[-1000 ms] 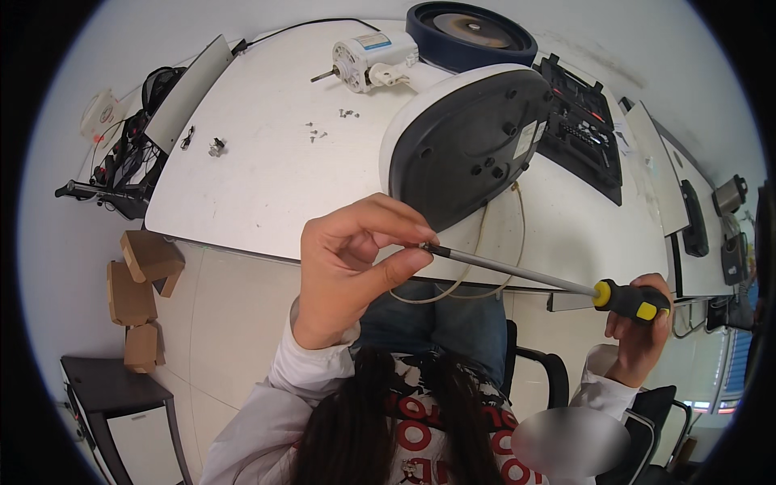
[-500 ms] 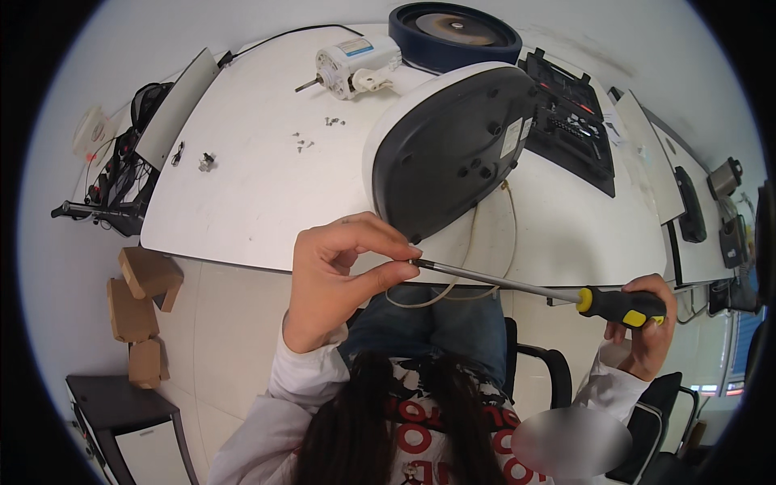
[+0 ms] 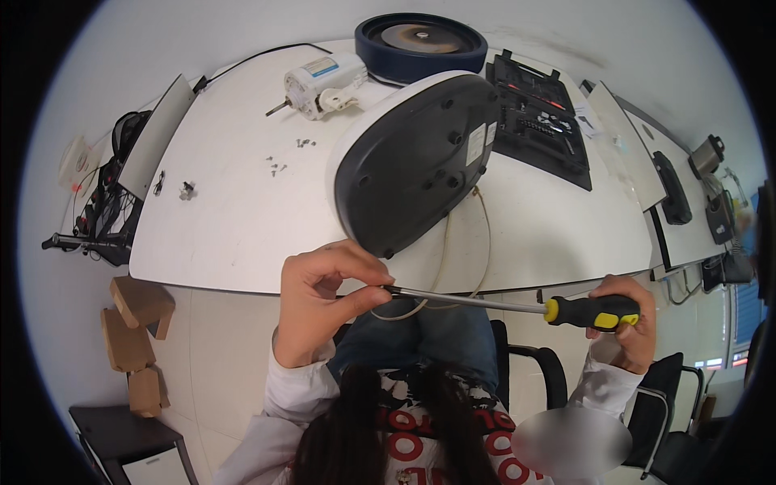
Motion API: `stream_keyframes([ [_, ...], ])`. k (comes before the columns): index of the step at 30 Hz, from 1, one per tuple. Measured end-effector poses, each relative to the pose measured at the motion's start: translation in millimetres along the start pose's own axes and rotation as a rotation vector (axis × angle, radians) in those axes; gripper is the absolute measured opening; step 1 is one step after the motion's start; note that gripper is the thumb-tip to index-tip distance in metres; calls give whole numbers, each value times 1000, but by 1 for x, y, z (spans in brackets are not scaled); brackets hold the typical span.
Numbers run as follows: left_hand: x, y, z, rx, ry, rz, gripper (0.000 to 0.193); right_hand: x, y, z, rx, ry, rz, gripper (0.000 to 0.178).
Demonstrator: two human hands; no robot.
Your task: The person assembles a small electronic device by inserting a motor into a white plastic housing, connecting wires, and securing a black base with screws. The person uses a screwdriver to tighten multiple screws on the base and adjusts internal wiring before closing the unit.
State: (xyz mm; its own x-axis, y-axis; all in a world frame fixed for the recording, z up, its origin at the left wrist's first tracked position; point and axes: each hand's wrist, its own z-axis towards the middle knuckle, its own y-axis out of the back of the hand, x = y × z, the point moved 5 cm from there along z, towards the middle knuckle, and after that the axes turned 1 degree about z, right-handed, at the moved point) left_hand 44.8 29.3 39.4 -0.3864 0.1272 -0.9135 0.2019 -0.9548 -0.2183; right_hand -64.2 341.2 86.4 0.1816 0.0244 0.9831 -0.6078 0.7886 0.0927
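In front of the table edge, my two hands hold a long screwdriver (image 3: 477,301) almost level. My right hand (image 3: 624,323) is wrapped round its black and yellow handle. The thumb and forefinger of my left hand (image 3: 327,299) pinch the dark tip at the other end of the shaft. Whether a small screw is also between those fingertips I cannot make out. Just beyond the left hand, a white housing with a black underside (image 3: 416,170) lies tipped on its side on the table. A pale cord (image 3: 487,234) hangs from it behind the screwdriver shaft.
On the white table (image 3: 218,234) lie a white motor (image 3: 315,85), several small screws (image 3: 277,167) and a small metal part (image 3: 187,190). A round dark blue basin (image 3: 420,52) stands at the back, beside an open black tool case (image 3: 537,121). Cardboard boxes (image 3: 129,339) sit at floor left.
The view has shifted, so the table and things on it appear farther left. Both hands keep the same grip on the screwdriver, which now lies a little more level.
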Motion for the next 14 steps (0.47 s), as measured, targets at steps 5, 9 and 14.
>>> stream_keyframes([
  [5, -2, 6, -3, -24, -72, -209, 17, -10, -15, 3, 148, -63, -175, 45],
  [9, -7, -6, 6, -157, -133, -31, 33, -24, -25, -4, 69, -231, -2, 43],
  [14, 29, -46, 24, -175, -280, -101, 26, -57, -21, -24, 152, -368, 206, 41],
])
